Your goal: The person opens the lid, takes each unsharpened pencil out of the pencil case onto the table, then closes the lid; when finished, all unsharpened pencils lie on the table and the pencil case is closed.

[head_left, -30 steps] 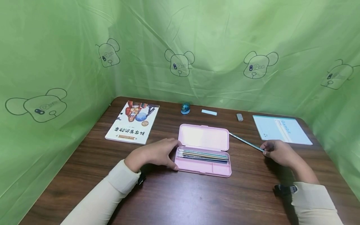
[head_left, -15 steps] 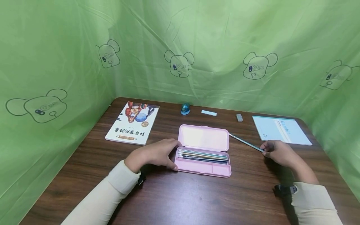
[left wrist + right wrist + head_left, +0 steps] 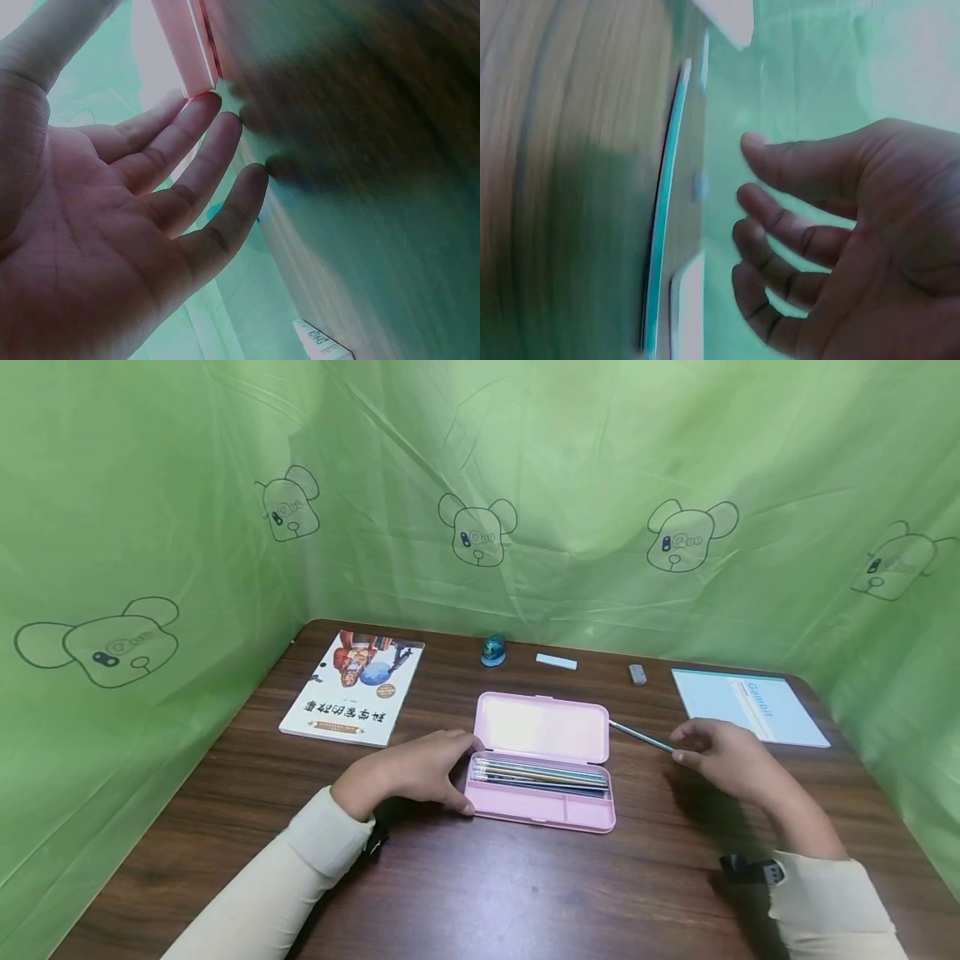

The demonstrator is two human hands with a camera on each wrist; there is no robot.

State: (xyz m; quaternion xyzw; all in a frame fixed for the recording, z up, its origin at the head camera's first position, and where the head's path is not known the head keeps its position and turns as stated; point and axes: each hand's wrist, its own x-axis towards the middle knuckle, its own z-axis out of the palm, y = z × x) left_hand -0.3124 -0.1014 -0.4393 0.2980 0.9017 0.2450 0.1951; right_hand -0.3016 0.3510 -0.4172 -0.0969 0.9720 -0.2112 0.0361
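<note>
Head view: pencil point(image 3: 642, 736) beside pink case point(image 3: 542, 737)

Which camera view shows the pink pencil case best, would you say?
The head view: the pencil case appears almost whole, with its lid open and the pencils inside visible. The left wrist view shows only part of it, by the left hand; in the right wrist view, a pale shape at the top may be its lid.

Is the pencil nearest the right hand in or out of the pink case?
Out: the pencil lies on the table, right of the pink case. The right wrist view shows the right hand apart from it.
</note>
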